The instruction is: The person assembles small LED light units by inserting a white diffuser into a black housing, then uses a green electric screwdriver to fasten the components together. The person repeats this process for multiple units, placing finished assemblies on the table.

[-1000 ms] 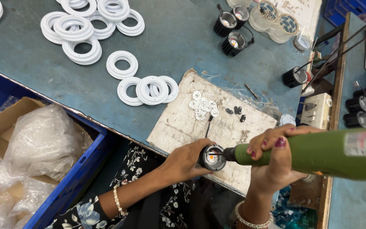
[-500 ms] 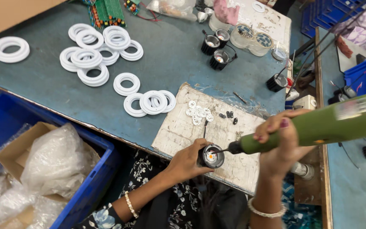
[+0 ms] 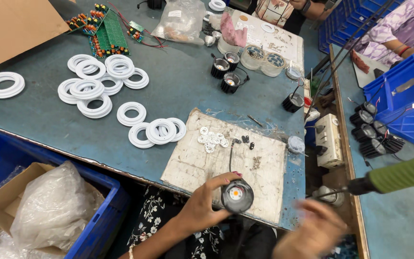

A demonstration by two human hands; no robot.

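My left hand (image 3: pixel 201 212) grips a round black lamp housing (image 3: pixel 236 195) with an orange-white chip in its middle, held over the near edge of a worn white work board (image 3: pixel 188 165). A thin black wire runs up from the housing. My right hand (image 3: pixel 313 233) is blurred, low and to the right of the housing, holding nothing. A green electric screwdriver (image 3: pixel 401 175) sits further right, apart from that hand, its dark tip pointing left. Small white discs (image 3: pixel 212 139) and dark screws (image 3: pixel 246 140) lie on the board.
White plastic rings (image 3: pixel 156 130) are spread over the blue-grey table. More black housings (image 3: pixel 226 73) and green circuit boards (image 3: pixel 106 31) lie further back. A blue crate (image 3: pixel 99 211) with a carton and plastic bags stands at the lower left. A white power strip (image 3: pixel 328 139) sits on the right, and other people (image 3: pixel 398 29) work beyond.
My right hand has let go of the green screwdriver and dropped down. The screwdriver tip has left the housing and now sits to the right. The view has tilted up.
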